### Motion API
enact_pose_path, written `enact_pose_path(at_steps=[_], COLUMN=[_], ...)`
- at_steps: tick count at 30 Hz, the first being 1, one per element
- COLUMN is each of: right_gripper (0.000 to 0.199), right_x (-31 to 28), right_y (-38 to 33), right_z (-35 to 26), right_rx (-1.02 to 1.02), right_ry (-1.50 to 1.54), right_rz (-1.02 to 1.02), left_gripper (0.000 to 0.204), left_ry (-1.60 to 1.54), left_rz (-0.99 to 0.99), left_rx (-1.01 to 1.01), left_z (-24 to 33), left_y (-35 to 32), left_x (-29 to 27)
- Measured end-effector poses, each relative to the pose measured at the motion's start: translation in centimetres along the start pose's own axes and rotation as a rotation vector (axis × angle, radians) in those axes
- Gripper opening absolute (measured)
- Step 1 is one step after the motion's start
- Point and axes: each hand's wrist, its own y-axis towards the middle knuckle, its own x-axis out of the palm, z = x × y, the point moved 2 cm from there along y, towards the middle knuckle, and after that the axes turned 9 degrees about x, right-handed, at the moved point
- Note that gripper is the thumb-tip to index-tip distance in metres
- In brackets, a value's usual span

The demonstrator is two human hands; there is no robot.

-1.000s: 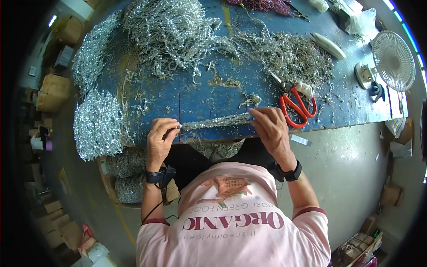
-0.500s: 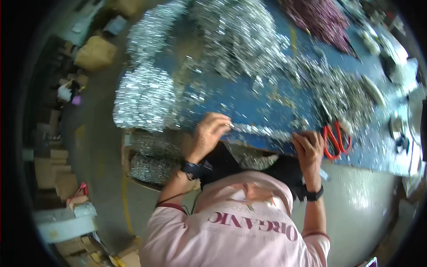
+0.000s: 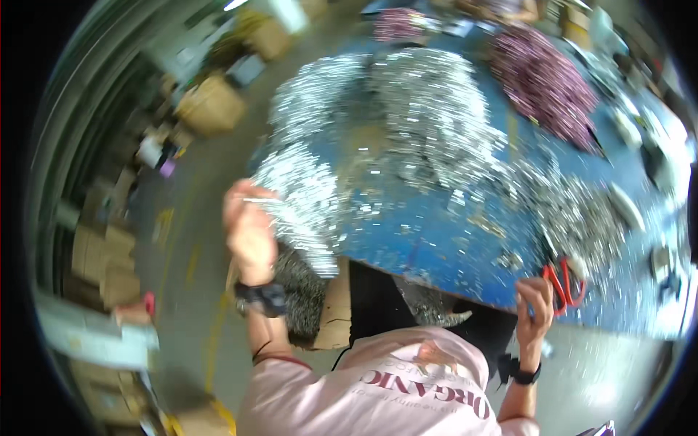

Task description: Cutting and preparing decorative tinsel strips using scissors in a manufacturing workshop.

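Observation:
My left hand [image 3: 251, 236], blurred by motion, is raised beside the heap of silver tinsel [image 3: 298, 178] at the table's left edge. A thin shiny strand of tinsel [image 3: 260, 201] shows at its fingers, which look closed on it. At the table's front edge on the right, my right hand [image 3: 534, 309] has curled fingers with nothing visible in them. Just beyond it lies a pair of scissors [image 3: 563, 287] with red handles.
More silver tinsel [image 3: 432, 109] and a pink tinsel heap [image 3: 542, 87] cover the far part of the blue table [image 3: 436, 243]. Loose silver pieces [image 3: 582, 218] lie at right. Below the left edge stands a carton [image 3: 336, 309] beside dark tinsel. Across the table, another person's arm [image 3: 520, 10] shows.
The silver strand stretched between both hands has left the table front. My left hand has swung left and up past the table edge; the right stays near the scissors. The view has shifted.

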Motion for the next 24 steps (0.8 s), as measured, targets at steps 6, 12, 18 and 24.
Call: enact_pose_path(at_steps=[6, 12, 18, 24], right_gripper=[0.012, 0.025, 0.042, 0.026], right_x=[-4.2, -8.7, -13.2, -12.4], right_y=[2.1, 1.2, 1.4, 1.6], right_z=[-3.7, -11.7, -15.5, -17.0], right_rx=[-0.118, -0.397, -0.522, -0.498], right_ry=[0.542, 0.852, 0.719, 0.754], right_rz=[-0.107, -0.001, -0.212, -0.353], left_gripper=[0.033, 0.040, 0.018, 0.023], left_ry=[1.428, 1.034, -0.003, -0.586], left_rz=[-0.460, -0.539, -0.730, -0.641], left_rx=[0.193, 0.425, 0.337, -0.035], left_z=[-8.5, -7.0, 4.9, 13.0], left_y=[7.7, 1.0, -4.1, -6.8], left_x=[-8.2, 3.2, 11.5, 15.1])
